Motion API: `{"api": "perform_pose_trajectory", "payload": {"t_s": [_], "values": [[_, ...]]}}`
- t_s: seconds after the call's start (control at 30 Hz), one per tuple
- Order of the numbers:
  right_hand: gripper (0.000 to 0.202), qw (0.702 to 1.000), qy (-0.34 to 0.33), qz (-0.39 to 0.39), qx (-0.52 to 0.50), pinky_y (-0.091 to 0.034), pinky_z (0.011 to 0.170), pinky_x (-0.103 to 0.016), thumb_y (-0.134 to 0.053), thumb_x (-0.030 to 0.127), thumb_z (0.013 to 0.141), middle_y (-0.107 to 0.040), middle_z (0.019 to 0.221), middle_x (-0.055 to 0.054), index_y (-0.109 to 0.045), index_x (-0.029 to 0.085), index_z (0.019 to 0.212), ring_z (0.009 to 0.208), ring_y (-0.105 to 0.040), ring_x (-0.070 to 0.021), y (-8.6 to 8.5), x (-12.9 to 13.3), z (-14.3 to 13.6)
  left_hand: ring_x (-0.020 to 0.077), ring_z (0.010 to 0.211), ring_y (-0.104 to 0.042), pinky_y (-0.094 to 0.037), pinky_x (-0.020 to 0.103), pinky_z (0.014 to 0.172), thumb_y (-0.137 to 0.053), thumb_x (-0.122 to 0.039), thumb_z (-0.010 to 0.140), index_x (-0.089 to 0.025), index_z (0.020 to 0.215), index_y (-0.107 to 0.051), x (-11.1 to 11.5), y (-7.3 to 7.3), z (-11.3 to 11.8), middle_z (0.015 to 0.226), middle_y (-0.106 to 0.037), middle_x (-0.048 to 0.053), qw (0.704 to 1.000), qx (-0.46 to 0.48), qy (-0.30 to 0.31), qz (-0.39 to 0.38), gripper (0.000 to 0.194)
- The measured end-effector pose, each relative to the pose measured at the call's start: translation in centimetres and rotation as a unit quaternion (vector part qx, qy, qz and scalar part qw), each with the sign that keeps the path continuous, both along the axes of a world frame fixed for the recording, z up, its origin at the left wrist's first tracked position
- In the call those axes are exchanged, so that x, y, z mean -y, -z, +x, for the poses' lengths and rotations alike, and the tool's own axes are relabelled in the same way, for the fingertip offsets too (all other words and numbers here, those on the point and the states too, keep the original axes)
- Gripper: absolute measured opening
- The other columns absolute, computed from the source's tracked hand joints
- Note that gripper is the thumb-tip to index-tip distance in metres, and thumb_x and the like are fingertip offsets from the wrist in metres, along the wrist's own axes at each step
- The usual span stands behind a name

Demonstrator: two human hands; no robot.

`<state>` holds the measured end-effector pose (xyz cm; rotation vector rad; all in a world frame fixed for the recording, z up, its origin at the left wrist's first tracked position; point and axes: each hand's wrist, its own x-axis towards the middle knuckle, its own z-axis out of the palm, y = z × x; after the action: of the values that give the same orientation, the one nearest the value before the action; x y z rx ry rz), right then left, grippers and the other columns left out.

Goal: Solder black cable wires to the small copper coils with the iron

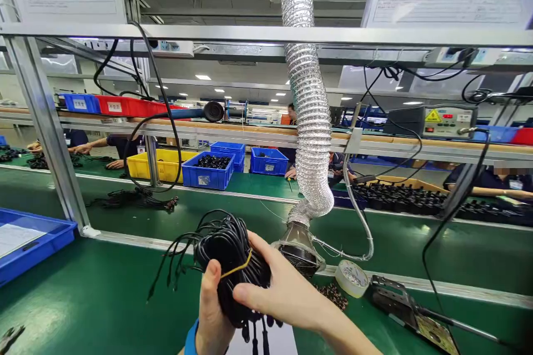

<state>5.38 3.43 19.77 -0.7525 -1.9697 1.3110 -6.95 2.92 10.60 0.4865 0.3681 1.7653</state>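
A thick bundle of black cables [233,241] is held up in front of me above the green bench. A yellow band [236,270] runs around its middle. My left hand [214,310] grips the bundle from below and the left, thumb raised along its side. From the right, my right hand [278,288] wraps around it, with the thumb across the front near the band. Loose cable ends stick out to the left, and thicker plug ends hang down at the bottom. Beneath the bundle lies a white sheet [287,341], partly hidden.
Right of my hands stand a fume duct hood [297,247], a roll of tape [352,278], small metal parts [333,295] and a soldering iron stand [412,310]. A blue tray [54,238] lies at left. Beyond, bins [208,172] line a conveyor; co-workers sit across.
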Motion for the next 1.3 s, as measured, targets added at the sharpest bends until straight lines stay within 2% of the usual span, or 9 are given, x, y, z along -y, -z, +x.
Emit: {"api": "perform_pose_trajectory", "payload": {"t_s": [0.13,0.37,0.6,0.77,0.9,0.97,1.07,1.2,1.3], "values": [[0.045,0.999,0.037,0.013,0.009,-0.05,0.091,-0.034,-0.066,0.025,0.074,-0.068,0.1,-0.002,-0.064,0.021,0.118,0.102,-0.061,-0.0221,-0.7,-0.4,0.6,0.0388,0.128,-0.055,-0.044,0.051,0.111,-0.072,-0.061,0.076,-0.018,0.11,-0.077,-0.1,0.3,-0.3,0.115,-0.074,0.011,0.997,-0.039,0.058,0.023,0.055],[0.025,1.0,0.009,-0.017,0.02,-0.048,0.085,-0.032,-0.066,0.039,0.073,-0.064,0.092,-0.004,-0.068,0.018,0.085,0.098,-0.056,-0.0237,-1.4,-0.5,2.1,0.0409,0.143,-0.037,-0.026,0.055,0.12,-0.065,-0.084,0.064,-0.017,0.139,-0.058,-0.8,-2.3,-2.0,0.144,-0.056,0.016,0.967,-0.051,0.186,0.167,0.1],[0.026,0.998,0.016,-0.045,0.04,-0.047,0.078,-0.029,-0.065,0.04,0.072,-0.062,0.089,-0.004,-0.067,0.016,0.084,0.091,-0.055,-0.0201,-0.9,-1.1,1.6,0.0385,0.142,-0.039,-0.031,0.051,0.119,-0.068,-0.066,0.076,-0.015,0.134,-0.06,-1.0,-2.7,-2.9,0.149,-0.05,0.016,0.974,-0.022,0.161,0.16,0.078],[0.024,0.993,0.024,-0.098,0.06,-0.046,0.074,-0.027,-0.063,0.04,0.071,-0.06,0.085,-0.003,-0.065,0.017,0.078,0.084,-0.054,-0.0174,0.1,-1.0,1.8,0.031,0.123,-0.059,-0.039,0.047,0.113,-0.068,-0.046,0.082,-0.018,0.129,-0.063,-2.0,-3.1,-3.9,0.121,-0.069,0.01,0.979,0.0,0.169,0.112,0.055],[0.023,0.986,0.034,-0.139,0.087,-0.044,0.067,-0.025,-0.062,0.039,0.072,-0.059,0.082,-0.002,-0.065,0.018,0.081,0.077,-0.053,-0.0153,1.7,-0.6,2.2,0.0258,0.104,-0.069,-0.046,0.043,0.105,-0.065,-0.031,0.086,-0.016,0.102,-0.073,-2.9,-3.3,-3.8,0.098,-0.074,0.007,0.982,-0.03,0.169,0.079,0.023],[0.024,0.985,0.046,-0.147,0.075,-0.045,0.07,-0.026,-0.061,0.04,0.073,-0.059,0.083,-0.002,-0.065,0.019,0.082,0.078,-0.054,-0.0161,2.6,-0.7,2.6,0.0283,0.107,-0.068,-0.045,0.046,0.106,-0.062,-0.034,0.089,-0.014,0.094,-0.073,-3.2,-3.2,-3.4,0.105,-0.074,0.011,0.981,-0.049,0.173,0.079,0.024],[0.027,0.987,0.066,-0.141,0.049,-0.047,0.078,-0.029,-0.06,0.044,0.074,-0.061,0.086,-0.003,-0.065,0.018,0.079,0.088,-0.057,-0.0192,3.7,-1.0,2.9,0.0306,0.106,-0.069,-0.045,0.05,0.104,-0.061,-0.04,0.092,-0.013,0.1,-0.071,-3.5,-3.1,-2.8,0.11,-0.074,0.013,0.977,-0.052,0.2,0.057,0.03],[0.032,0.989,0.05,-0.111,0.078,-0.05,0.083,-0.034,-0.06,0.047,0.077,-0.066,0.091,-0.006,-0.069,0.017,0.084,0.094,-0.061,-0.0239,4.1,-1.1,2.9,0.0262,0.086,-0.071,-0.054,0.041,0.085,-0.058,-0.047,0.093,-0.015,0.088,-0.066,-3.8,-2.7,-2.4,0.084,-0.072,0.008,0.973,-0.061,0.212,0.062,0.033],[0.037,0.993,0.032,-0.051,0.103,-0.052,0.088,-0.038,-0.057,0.046,0.083,-0.07,0.101,-0.007,-0.072,0.018,0.102,0.1,-0.063,-0.0252,4.3,-0.9,2.8,0.0214,0.076,-0.068,-0.053,0.034,0.075,-0.054,-0.05,0.095,-0.016,0.077,-0.06,-4.1,-2.5,-2.7,0.072,-0.067,0.004,0.975,-0.078,0.197,0.066,0.039]]}}
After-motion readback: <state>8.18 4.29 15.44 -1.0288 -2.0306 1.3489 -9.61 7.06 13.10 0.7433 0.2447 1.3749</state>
